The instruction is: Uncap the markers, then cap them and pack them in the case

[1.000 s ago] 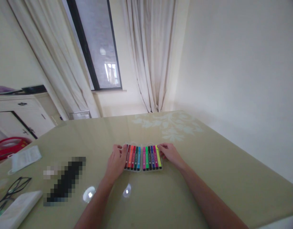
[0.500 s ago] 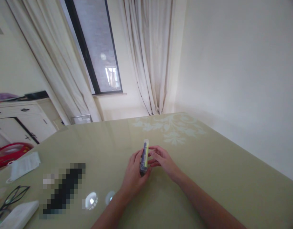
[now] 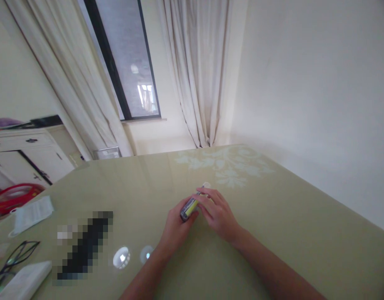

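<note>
A slim, small case [image 3: 189, 209], dark on one side and yellow-green on the other, is in front of me above the table; its exact kind I cannot make out. Its far end looks clear and pale. My left hand [image 3: 176, 227] wraps round the near part, thumb on the right side and fingers on the left. Over the far part, my right hand [image 3: 218, 212] lays its bent fingers on the case, covering much of that end. The case tilts away to the right.
The greenish table [image 3: 142, 179] carries glasses [image 3: 23, 252], a white box-like item [image 3: 28, 279], a face mask [image 3: 34, 212] and a blurred-out dark object [image 3: 86, 246] at left. Beyond stand a red chair-like thing [image 3: 17, 196], a white cabinet [image 3: 23, 154], curtains [image 3: 198, 71] and a wall [image 3: 313, 91].
The case has turned from nearly straight ahead to slanting right. My right hand has come from beside it onto its far part, with the fingers now bent over it.
</note>
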A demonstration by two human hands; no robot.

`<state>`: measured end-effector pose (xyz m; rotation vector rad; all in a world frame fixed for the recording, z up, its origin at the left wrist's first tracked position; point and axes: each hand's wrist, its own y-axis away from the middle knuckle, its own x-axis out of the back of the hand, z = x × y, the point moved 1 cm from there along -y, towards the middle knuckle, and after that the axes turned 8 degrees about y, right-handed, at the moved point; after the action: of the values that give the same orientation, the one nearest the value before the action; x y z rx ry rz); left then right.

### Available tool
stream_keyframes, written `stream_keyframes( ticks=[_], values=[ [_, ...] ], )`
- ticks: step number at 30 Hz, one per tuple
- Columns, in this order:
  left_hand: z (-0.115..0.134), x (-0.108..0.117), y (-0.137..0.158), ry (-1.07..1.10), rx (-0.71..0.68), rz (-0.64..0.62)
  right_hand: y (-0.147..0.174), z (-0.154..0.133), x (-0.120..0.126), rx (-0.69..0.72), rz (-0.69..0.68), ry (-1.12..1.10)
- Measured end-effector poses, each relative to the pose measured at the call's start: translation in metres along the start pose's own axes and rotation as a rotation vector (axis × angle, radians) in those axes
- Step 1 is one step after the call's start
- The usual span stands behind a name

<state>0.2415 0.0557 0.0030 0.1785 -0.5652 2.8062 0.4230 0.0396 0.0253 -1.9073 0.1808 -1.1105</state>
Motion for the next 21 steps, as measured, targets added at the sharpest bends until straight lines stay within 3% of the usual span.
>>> stream_keyframes(
  ticks=[12, 21],
  values=[
    [0.0089, -0.0061, -0.0001, 0.016, -0.013, 0.033, 0.0000, -0.0072, -0.0013, 0.213, 0.032, 0.011],
    [0.0090, -0.0088, -0.0007, 0.091, -0.016, 0.024, 0.0027, -0.0088, -0.0053, 0.202, 0.116, 0.022]
  ],
)
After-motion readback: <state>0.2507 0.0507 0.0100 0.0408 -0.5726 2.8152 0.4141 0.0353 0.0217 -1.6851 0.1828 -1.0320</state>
